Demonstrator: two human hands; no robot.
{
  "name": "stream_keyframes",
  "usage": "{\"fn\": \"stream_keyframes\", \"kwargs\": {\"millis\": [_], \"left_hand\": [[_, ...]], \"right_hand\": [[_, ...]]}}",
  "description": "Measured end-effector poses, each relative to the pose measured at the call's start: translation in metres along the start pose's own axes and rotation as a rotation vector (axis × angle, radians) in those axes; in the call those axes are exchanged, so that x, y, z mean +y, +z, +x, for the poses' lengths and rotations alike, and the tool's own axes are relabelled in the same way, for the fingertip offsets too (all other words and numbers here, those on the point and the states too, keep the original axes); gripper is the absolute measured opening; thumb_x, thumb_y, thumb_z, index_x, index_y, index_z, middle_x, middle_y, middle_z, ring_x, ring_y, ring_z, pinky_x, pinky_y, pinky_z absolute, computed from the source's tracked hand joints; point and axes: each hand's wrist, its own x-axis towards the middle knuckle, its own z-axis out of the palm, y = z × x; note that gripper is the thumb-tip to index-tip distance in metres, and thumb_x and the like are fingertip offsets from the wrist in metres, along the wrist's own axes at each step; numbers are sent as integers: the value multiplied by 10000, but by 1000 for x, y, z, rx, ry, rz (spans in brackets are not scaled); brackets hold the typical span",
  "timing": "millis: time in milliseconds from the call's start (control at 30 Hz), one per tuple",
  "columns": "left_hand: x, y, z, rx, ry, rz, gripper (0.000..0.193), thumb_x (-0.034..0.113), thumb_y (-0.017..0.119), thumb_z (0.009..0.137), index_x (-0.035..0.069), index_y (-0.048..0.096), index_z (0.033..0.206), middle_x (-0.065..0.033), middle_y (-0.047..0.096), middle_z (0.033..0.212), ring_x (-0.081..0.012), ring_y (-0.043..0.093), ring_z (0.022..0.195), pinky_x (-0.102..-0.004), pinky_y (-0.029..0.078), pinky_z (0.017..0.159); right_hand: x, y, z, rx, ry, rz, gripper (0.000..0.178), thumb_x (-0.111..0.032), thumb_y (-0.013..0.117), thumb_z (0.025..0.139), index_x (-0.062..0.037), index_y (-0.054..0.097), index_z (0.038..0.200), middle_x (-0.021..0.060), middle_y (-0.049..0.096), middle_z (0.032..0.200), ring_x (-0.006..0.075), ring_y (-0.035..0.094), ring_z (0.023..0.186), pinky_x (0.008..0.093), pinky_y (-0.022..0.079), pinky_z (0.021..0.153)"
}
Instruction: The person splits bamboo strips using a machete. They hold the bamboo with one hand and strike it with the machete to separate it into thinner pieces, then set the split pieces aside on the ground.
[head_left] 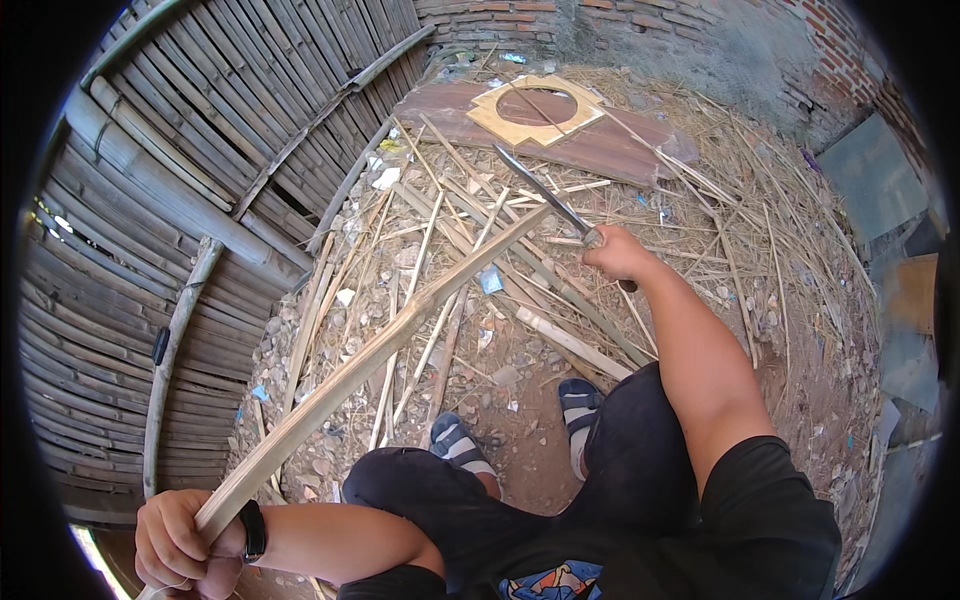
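At the lower left, my left hand [187, 540] wraps round the near end of a long split bamboo strip [365, 362]. The strip slants up and away to the right, over the littered ground. My right hand [617, 253] is closed round the handle of a machete [548, 191]. Its long blade points away and to the left. The strip's far end lies close to the blade's base in this view; I cannot tell whether they touch. Most of the handle is hidden in my fist.
Several bamboo strips [573, 345] and straw lie over stony dirt around my sandalled feet [460, 440]. Farther off, a yellow wooden frame with a round hole [487, 113] rests on a brown board [437, 105]. A bamboo wall [150, 250] stands left, brick walls [660, 40] behind.
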Motion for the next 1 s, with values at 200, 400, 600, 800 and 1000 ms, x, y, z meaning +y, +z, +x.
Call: {"fn": "stream_keyframes", "kwargs": {"millis": [200, 400, 600, 800, 1000], "left_hand": [[-4, -5, 0, 20, -35, 107, 356, 41, 654, 683, 210, 385, 520, 129, 382, 460, 17, 353, 367, -147, 227, 394], [-22, 17, 1, -67, -58, -50, 364, 44, 635, 694, 216, 362, 525, 126, 383, 450, 18, 361, 364, -139, 253, 395], [-24, -10, 1, -6, -100, 163, 384, 78, 645, 766, 201, 346, 559, 106, 371, 459, 5, 345, 357, -150, 235, 386], [-96, -41, -10, -41, -330, 326, 369, 234, 620, 898, 192, 359, 641, 69, 353, 549, -52, 315, 417, -244, 278, 453], [-124, -38, -14, -81, -414, 346, 350, 226, 593, 910, 183, 356, 656, 54, 356, 549, -60, 314, 412, -254, 273, 450]], "right_hand": [[-47, 18, -16, -59, -264, -214, 468, -275, 765, 763, -7, 658, 1131, 216, 693, 954, 344, 665, 903, 414, 507, 819], [42, 2, 24, 164, 4, -225, 434, -243, 757, 743, 11, 663, 1082, 219, 696, 981, 346, 668, 920, 421, 501, 845], [-1, 3, 3, 90, -60, -156, 436, -239, 763, 756, 17, 662, 1095, 208, 702, 986, 325, 671, 931, 406, 496, 863], [-25, 14, -10, 32, -239, 77, 254, -204, 767, 819, -40, 644, 969, -11, 556, 661, 119, 487, 551, 314, 421, 535], [-93, 50, -49, -81, -104, 397, 500, -226, 770, 840, 13, 540, 1214, 14, 584, 712, 83, 499, 509, 258, 390, 457]]}}
